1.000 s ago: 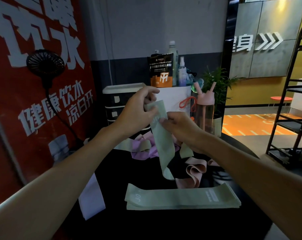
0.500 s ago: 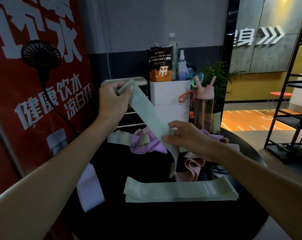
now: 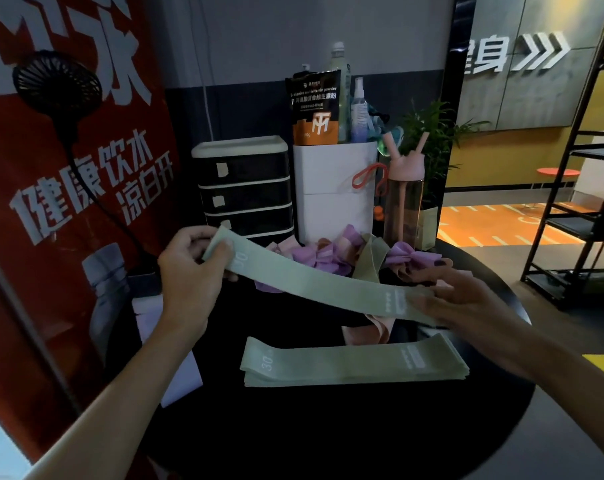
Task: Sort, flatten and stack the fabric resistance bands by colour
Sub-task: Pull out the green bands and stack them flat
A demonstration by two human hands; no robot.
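Head view: the left hand (image 3: pixel 189 271) pinches the left end of a sage-green band (image 3: pixel 314 284) between thumb and curled fingers, beside a pale printed "30"; the flat woven strip runs taut down to the right above the table, where a small white label block sits by the right hand (image 3: pixel 456 296), whose fingers lie fairly straight over that end, too blurred to tell whether they pinch it. Nearer, on the round black table (image 3: pixel 328 441), lies a flattened green stack (image 3: pixel 352 363), its top band also marked "30". Beyond the held band sit crumpled purple bands (image 3: pixel 314 259), and a looped pink band (image 3: pixel 366 332) lies between them and the stack. Farther back, a white bin (image 3: pixel 335 192) holds a black-and-orange pouch (image 3: pixel 314 109) reading "vitamin powder" and a spray bottle (image 3: pixel 358 112), beside a dark drawer unit (image 3: pixel 245 188) on its left and a pink bottle (image 3: pixel 404 202) on its right. The red banner (image 3: pixel 68 174) on the left reads "健康饮水 凉白开"
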